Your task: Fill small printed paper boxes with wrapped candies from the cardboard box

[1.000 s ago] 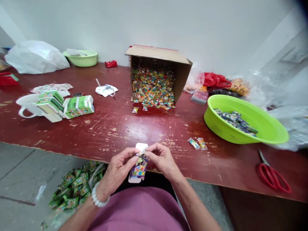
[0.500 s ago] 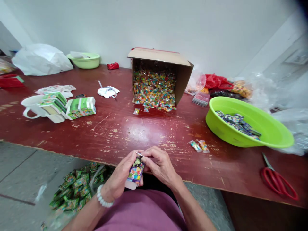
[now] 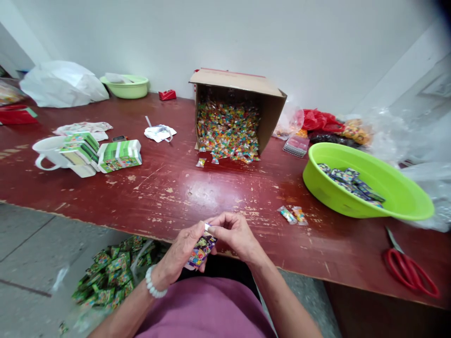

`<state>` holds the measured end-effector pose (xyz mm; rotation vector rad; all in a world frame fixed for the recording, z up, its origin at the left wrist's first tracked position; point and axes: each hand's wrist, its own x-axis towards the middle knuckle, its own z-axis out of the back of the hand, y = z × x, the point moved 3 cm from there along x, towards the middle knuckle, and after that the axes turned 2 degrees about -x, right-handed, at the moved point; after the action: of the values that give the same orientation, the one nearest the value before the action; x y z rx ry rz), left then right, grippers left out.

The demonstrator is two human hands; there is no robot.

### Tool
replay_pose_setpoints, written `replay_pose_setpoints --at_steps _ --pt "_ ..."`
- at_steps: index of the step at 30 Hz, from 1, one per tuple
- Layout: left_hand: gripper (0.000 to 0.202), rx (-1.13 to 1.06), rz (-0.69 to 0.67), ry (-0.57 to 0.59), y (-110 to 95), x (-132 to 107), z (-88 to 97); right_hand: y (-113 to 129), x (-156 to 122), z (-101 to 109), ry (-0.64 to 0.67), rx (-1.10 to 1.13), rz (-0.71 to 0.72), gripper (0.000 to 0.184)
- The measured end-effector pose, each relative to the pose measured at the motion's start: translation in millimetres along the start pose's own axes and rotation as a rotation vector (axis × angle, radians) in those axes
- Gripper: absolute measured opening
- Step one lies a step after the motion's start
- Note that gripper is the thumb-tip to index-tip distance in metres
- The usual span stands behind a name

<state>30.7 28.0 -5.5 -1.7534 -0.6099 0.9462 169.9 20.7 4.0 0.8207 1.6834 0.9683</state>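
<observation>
Before and beyond both hands extends a worn red table [image 3: 243, 188]. From where I stand, a cardboard box [image 3: 275, 119], its open side facing the hands, lies straight ahead and holds brightly wrapped pieces [image 3: 229, 126]. To the right of the right hand stands a green basin [image 3: 327, 193] containing dark packs [image 3: 347, 177]. Below and left of the left hand lies a heap of green packets [image 3: 112, 272].

Left hand [image 3: 179, 251]: curled around the small printed box [image 3: 203, 245]. Right hand [image 3: 236, 237]: thumb and forefinger pinching the box's top end. The small printed box sits between both hands at the near table edge (its lower end is partly hidden; closure cannot be verified). Two loose sweets [image 3: 299, 215] lie right of the right hand.

Step in hand, as judged: folding the white flap [image 3: 207, 227]. Next move appears to require a steady left grip and light right-thumb pressure.
</observation>
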Motion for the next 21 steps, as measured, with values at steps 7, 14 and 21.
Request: replay_pose_setpoints --at_steps 7,14,21 --pt "0.066 -0.222 0.075 -0.071 6 -2 -0.3 -4 -11 -1 -0.077 -0.453 0.303 0.049" --pt "0.056 -0.277 0.140 -0.093 10 -1 -6.1 -19 -9 12 -0.395 -0.976 0.551 0.035" --pt "0.039 -0.286 0.237 0.072 26 -28 3.1 -8 -48 173 -1.060 -1.183 -0.071 0.053"
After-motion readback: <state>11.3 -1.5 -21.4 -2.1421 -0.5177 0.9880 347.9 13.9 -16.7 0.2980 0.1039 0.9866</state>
